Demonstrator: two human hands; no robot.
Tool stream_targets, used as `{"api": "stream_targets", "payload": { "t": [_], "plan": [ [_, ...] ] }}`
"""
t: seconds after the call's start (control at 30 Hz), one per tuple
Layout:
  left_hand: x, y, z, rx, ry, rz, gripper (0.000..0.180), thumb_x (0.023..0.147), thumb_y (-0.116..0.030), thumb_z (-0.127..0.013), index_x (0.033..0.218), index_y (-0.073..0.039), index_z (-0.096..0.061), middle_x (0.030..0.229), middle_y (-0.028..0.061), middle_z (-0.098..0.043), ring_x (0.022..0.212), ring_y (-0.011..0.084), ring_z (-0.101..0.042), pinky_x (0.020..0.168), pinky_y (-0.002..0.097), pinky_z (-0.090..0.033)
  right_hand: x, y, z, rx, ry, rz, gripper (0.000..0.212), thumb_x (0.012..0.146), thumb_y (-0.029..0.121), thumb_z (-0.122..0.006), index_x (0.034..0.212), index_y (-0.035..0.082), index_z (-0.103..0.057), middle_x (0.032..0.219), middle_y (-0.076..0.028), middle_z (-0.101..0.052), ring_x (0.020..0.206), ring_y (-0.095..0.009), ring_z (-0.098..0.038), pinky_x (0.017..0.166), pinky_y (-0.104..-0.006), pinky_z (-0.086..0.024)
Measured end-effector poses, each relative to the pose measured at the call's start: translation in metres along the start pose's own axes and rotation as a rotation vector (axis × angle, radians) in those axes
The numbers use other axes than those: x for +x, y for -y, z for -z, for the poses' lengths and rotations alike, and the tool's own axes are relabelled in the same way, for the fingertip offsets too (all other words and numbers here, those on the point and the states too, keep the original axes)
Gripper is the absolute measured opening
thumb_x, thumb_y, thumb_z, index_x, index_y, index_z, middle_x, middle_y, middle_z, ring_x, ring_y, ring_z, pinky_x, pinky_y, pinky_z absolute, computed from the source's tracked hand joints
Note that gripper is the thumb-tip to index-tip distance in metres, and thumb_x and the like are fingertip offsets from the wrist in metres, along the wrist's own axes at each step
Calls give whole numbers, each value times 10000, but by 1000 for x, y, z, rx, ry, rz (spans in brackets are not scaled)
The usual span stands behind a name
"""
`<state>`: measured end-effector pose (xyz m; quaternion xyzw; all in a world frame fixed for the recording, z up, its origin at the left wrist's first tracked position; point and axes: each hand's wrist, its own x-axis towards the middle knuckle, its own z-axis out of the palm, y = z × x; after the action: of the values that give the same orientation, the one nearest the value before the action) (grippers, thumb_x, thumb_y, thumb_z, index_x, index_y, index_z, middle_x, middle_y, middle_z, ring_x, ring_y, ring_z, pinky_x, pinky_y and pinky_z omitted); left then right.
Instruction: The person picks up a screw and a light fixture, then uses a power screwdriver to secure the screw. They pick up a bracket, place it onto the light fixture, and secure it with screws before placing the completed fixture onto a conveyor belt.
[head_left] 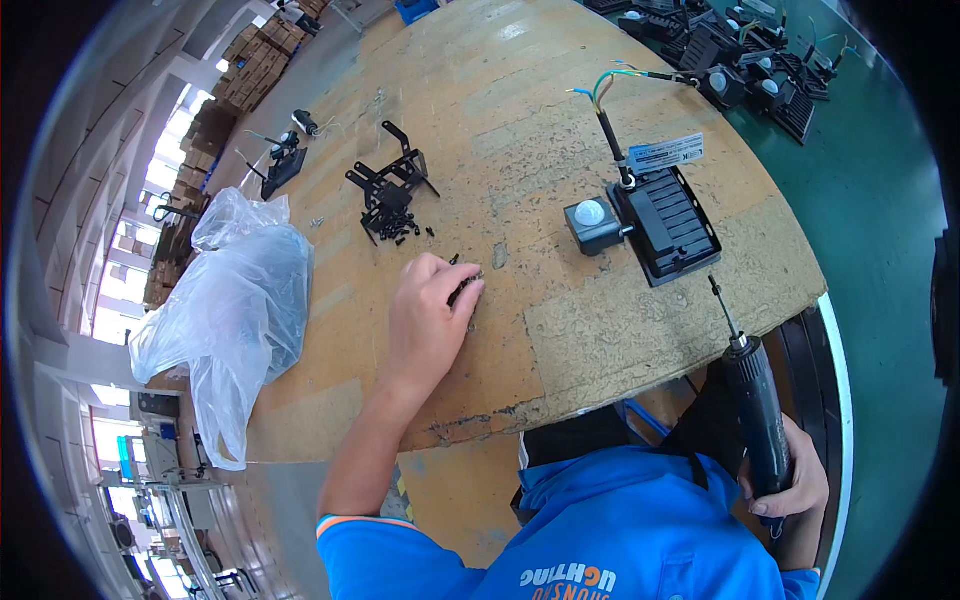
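My left hand (428, 310) rests on the worn wooden table, its thumb and fingers curled together over small dark pieces. Just what it pinches is mostly hidden. Beyond it lie several small black screws (405, 232) beside a heap of black metal brackets (392, 190). My right hand (795, 475) grips a black electric screwdriver (760, 410) at the table's near right edge, its bit pointing up and away. Past that bit, a black floodlight (668, 225) lies with its ribbed back up. A sensor box with a white dome (591, 213) is attached, and its cable ends in loose coloured wires.
A clear plastic bag (245, 290) covers the table's left edge. Behind it stand another floodlight (283, 170) and a small sensor part (305, 122). Many more floodlights (730, 60) are piled at the far right. Cartons (255, 65) are stacked in the far left background.
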<state>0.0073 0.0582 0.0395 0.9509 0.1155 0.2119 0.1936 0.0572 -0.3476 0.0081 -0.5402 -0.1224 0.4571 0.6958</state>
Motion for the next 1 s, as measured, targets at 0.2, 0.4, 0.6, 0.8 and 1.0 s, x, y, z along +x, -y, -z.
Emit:
{"api": "stream_targets", "payload": {
  "t": [0.2, 0.4, 0.6, 0.8, 1.0],
  "plan": [
    [10, 8, -12, 197, 50, -99, 106, 732, -87, -670, 806, -11, -663, 776, 117, -560, 778, 284, -536, 702, 369, -439, -8, 11, -12, -2, -64, -79, 794, 508, 62, -838, 1162, -37, -399, 731, -89, -567, 582, -161, -595, 520, -267, -477],
    [13, 4, -4, 161, 79, -39, 76, 735, -58, -658, 766, 11, -644, 747, 136, -556, 736, 281, -552, 675, 363, -438, -7, 8, -2, -125, 14, -51, 770, 589, 106, -824, 1208, -30, -387, 757, -70, -588, 657, -127, -586, 590, -248, -470],
    [19, 6, -1, 61, 157, 87, 82, 765, -28, -618, 806, 42, -629, 742, 122, -565, 668, 209, -551, 625, 304, -417, -9, 4, 5, -164, 104, 4, 717, 630, 113, -799, 1207, -16, -394, 765, -62, -603, 656, -106, -587, 603, -241, -475],
    [37, -20, -20, -322, -14, 36, 112, 891, -114, -513, 916, -9, -542, 1044, 102, -579, 909, 165, -563, 775, 274, -433, -12, 3, 8, -106, 109, -36, 741, 630, 133, -800, 1224, -15, -383, 773, -57, -594, 674, -116, -589, 622, -251, -479],
    [47, -92, -64, -434, 222, -250, 93, 891, -123, -510, 868, -34, -518, 1077, 94, -512, 1026, 210, -470, 891, 314, -352, -17, 4, 8, -137, 58, -14, 775, 641, 156, -798, 1262, -16, -366, 774, -57, -588, 687, -119, -587, 625, -252, -477]
  ]
}}
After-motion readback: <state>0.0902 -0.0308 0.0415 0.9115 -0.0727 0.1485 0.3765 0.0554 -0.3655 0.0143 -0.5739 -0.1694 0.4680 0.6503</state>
